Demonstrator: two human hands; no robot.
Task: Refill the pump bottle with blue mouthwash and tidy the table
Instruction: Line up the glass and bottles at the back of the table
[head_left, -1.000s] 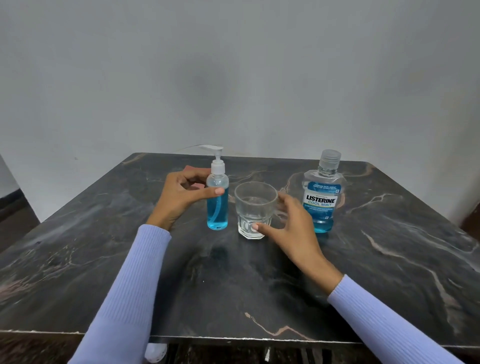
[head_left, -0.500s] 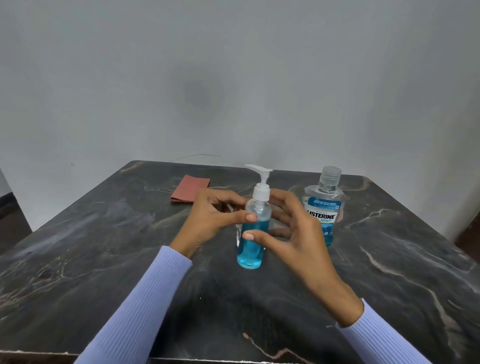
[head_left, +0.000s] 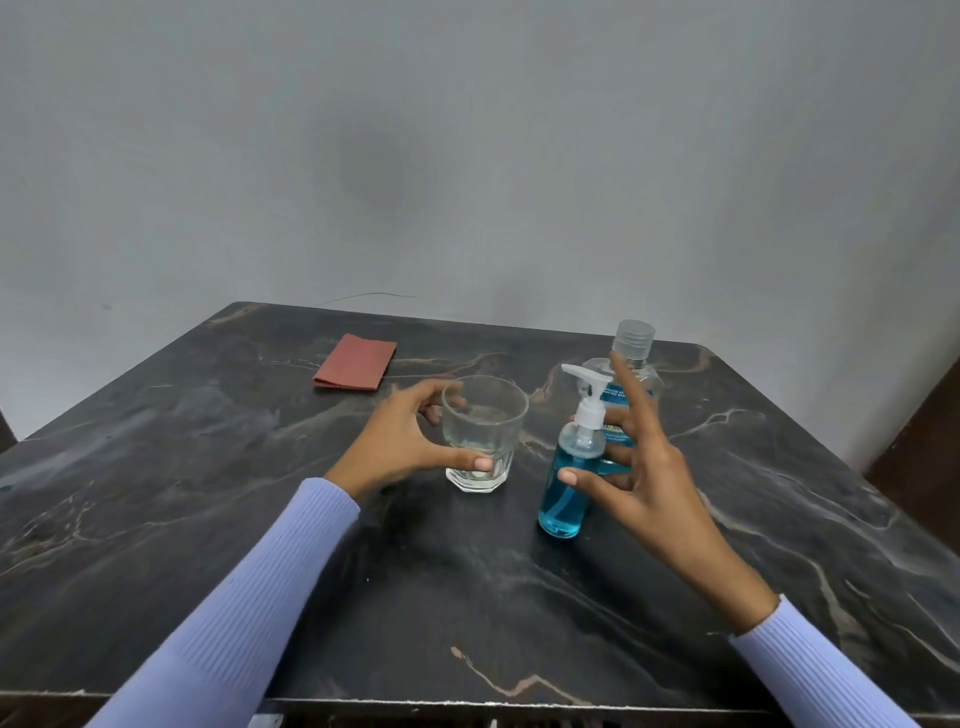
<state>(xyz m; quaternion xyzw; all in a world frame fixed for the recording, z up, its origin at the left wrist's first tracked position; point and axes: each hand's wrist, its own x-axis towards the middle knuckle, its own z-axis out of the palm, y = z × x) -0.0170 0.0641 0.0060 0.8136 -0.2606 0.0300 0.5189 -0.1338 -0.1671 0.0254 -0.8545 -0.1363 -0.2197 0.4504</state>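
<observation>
— Where's the pump bottle (head_left: 567, 478)?
— Upright on the counter (head_left: 208, 519), beside my right hand (head_left: 641, 470), fingers spread, holding nothing; my left hand (head_left: 400, 444) grips the glass (head_left: 483, 434).

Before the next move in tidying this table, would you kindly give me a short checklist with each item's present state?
1. Pump bottle upright, pump head fitted: ok.
2. Mouthwash bottle capped and upright: ok.
3. Glass held by the left hand, thumb in front, fingers behind: ok.
4. Glass empty before moving: cannot tell.
5. Right hand free, fingers spread beside the pump bottle: ok.
6. Red cloth folded flat at the far left: ok.
</observation>
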